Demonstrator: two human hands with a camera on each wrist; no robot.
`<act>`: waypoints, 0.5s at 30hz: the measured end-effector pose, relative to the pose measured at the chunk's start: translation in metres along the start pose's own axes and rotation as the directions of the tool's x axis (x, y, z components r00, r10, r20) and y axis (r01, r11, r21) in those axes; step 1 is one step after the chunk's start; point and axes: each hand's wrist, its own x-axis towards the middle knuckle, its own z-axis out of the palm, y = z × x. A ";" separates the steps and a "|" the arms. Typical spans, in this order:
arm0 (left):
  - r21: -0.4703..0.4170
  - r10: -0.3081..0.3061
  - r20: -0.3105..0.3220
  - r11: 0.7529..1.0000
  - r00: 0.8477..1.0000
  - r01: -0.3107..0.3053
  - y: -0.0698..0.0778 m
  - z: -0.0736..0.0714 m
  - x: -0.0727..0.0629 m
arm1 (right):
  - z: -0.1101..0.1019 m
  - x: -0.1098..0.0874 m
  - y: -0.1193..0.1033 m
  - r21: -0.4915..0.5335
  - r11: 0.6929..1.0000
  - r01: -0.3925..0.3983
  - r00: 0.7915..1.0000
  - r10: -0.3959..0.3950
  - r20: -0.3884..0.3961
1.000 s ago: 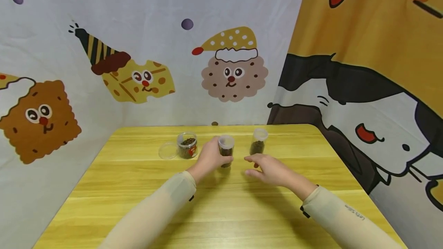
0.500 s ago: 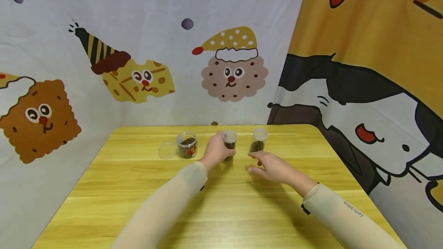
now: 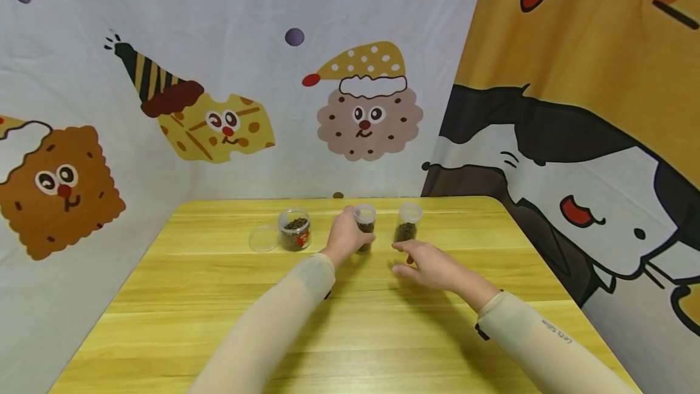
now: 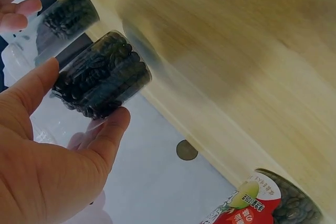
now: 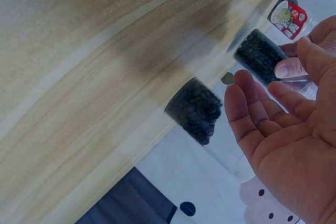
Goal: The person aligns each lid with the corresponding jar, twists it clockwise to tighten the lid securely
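Observation:
My left hand [image 3: 347, 237] grips a slim clear jar [image 3: 364, 224] of dark, seed-like pieces between thumb and fingers. The jar is upright at the table's far side; whether its base touches the wood I cannot tell. In the left wrist view, the thumb and a finger lie on opposite sides of the jar [image 4: 102, 74]. My right hand [image 3: 432, 263] is just in front of a second clear jar [image 3: 408, 224], which stands upright, partly filled with similar dark pieces. The right wrist view shows its fingers loosely bent beside that jar [image 5: 195, 109], holding nothing.
On the wooden table [image 3: 383, 327], a wide, uncovered jar [image 3: 295, 233] with a red label holds more dark pieces, left of my left hand. Beside it lies a clear round lid [image 3: 264, 238]. A printed cloth [image 3: 246, 17] hangs behind the table.
My left hand has carried its jar slightly right and away from me, closer to the second jar. My right hand has shifted a little to the right, and the wide jar has stayed put.

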 end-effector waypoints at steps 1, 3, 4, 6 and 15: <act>0.002 -0.001 -0.001 1.000 1.000 0.001 0.000 0.000 0.000 | 0.000 0.000 0.000 -0.001 1.000 0.001 1.000 -0.001 -0.001; 0.011 0.000 -0.003 1.000 1.000 0.000 0.000 0.001 0.001 | 0.000 0.000 0.000 -0.004 1.000 0.003 1.000 -0.003 -0.003; 0.013 -0.003 -0.004 1.000 1.000 0.003 0.000 0.001 0.001 | 0.000 0.000 0.000 -0.006 1.000 0.006 1.000 -0.006 -0.004; 0.016 -0.005 -0.006 1.000 1.000 0.005 0.000 0.001 0.002 | 0.001 0.000 0.001 -0.004 1.000 0.003 1.000 -0.003 -0.003; 0.012 -0.014 -0.003 1.000 1.000 0.014 0.001 0.000 0.003 | 0.004 0.000 0.002 -0.005 1.000 0.019 1.000 -0.019 -0.001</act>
